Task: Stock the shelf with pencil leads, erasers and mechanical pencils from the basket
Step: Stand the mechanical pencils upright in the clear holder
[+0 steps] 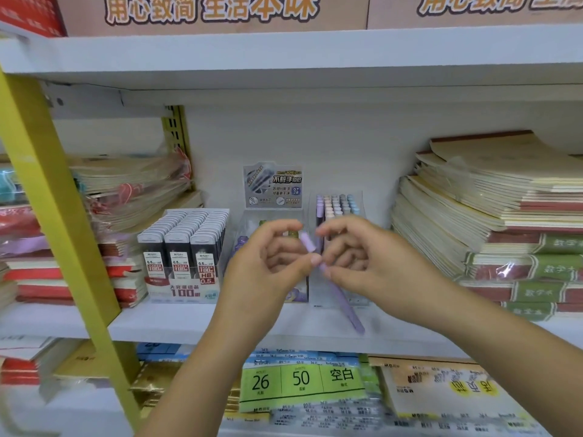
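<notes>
A purple mechanical pencil [345,302] slants down to the right over the white shelf [164,323], and both hands hold it in front of the display boxes. My left hand [268,263] pinches its upper end near the cap between thumb and fingers. My right hand [362,263] grips the barrel just below that. Behind them, a clear box of pastel mechanical pencils [337,205] stands upright. A lead display box [273,187] with a printed header card stands to its left. Further left sits a box of black 0.5 HB pencil leads [183,257].
Stacks of notebooks [492,209] fill the shelf's right side, and wrapped notebooks [126,190] the left. A yellow-green upright [53,216] crosses the left of the view. Paper packs with a green label [299,381] lie on the shelf below.
</notes>
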